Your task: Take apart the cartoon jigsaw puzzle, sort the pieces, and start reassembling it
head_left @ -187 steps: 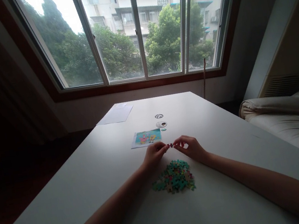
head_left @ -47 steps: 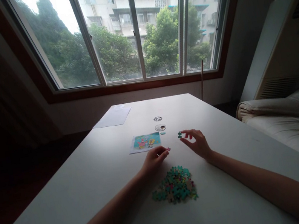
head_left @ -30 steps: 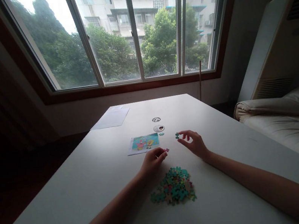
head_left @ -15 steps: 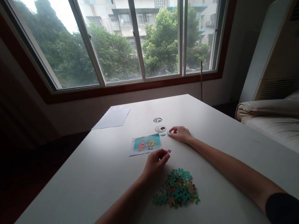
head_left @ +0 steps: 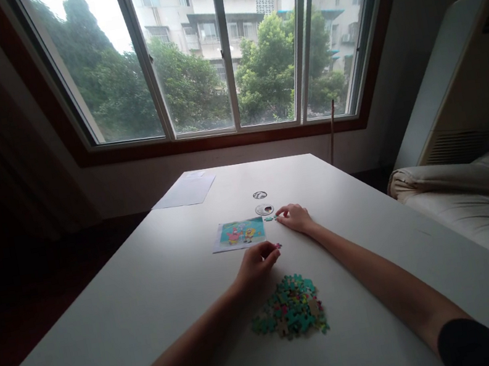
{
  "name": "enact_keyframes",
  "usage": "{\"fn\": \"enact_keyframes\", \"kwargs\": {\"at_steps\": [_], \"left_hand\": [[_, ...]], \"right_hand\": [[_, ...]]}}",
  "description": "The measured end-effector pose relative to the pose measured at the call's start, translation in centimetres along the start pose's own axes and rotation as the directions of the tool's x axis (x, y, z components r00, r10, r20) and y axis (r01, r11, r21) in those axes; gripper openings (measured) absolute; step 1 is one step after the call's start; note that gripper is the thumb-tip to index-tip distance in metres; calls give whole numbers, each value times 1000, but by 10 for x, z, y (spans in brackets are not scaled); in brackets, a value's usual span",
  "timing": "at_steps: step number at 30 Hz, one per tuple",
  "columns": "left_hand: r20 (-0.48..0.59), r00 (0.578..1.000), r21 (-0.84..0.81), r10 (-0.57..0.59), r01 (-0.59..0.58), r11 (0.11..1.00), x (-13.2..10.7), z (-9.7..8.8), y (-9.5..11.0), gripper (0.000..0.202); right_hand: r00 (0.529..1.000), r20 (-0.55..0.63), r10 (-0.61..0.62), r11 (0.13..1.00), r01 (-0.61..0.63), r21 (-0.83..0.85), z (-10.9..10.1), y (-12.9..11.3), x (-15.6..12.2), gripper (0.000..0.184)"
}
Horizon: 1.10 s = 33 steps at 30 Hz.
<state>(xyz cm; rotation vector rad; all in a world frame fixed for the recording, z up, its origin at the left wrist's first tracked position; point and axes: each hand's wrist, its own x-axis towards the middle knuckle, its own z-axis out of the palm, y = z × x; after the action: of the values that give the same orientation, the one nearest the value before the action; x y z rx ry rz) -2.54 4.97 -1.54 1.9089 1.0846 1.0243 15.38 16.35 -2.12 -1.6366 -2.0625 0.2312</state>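
Pink shows on the small jigsaw piece (head_left: 278, 245) that the left hand (head_left: 258, 262) pinches between thumb and index finger, the other fingers curled in; it sits low, at eleven o'clock from the loose pile of jigsaw pieces (head_left: 295, 304). Just past twelve from that pile, the right hand (head_left: 296, 217) has its fingertips down at a teal piece (head_left: 275, 218), but I cannot tell whether they grip it or only touch it. A second teal piece (head_left: 269, 219) lies just beside, at nine o'clock from those fingertips. The SpongeBob print (head_left: 241, 233) lies flat at about eleven from the left hand. Off the print, a round disc (head_left: 264, 209) lies at two o'clock and another disc (head_left: 259, 195) at one. Farther out, a pale paper sheet (head_left: 186, 191) rests at eleven from the pile, by the edge of the white table (head_left: 143, 306). Beyond, at twelve, stands a sliding window (head_left: 194, 79)
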Motion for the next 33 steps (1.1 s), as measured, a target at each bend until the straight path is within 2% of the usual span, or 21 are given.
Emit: {"fn": "enact_keyframes", "kwargs": {"at_steps": [8,12,17,20,22,24,28,33], "left_hand": [[-4,1000,-9,7,-7,1000,-1,1,-6,22],[-4,1000,-6,8,-8,1000,-1,2,-7,21],[-13,1000,-2,9,-9,1000,-2,1,-3,21],[-28,1000,4,9,-9,1000,-2,2,-3,21],[-34,999,7,9,-8,1000,-2,2,-3,21],[-40,999,9,9,-8,1000,-2,2,-3,21],[-45,999,19,17,-16,1000,-3,1,-2,21],[-42,999,43,31,-29,999,-5,1,-1,20]], "right_hand": [[1000,-1,-6,998,6,65,1,4,1,26],[1000,-5,-27,990,27,135,-3,4,-2,31],[985,79,-154,962,131,241,-20,-2,-34,24],[937,206,-281,926,208,316,-38,-4,-68,19],[831,363,-422,865,249,435,-51,-4,-89,22],[765,438,-472,845,250,473,-62,-6,-104,25],[725,491,-482,856,272,439,-73,-10,-113,25],[712,489,-504,845,288,451,-78,-9,-109,20]]}}
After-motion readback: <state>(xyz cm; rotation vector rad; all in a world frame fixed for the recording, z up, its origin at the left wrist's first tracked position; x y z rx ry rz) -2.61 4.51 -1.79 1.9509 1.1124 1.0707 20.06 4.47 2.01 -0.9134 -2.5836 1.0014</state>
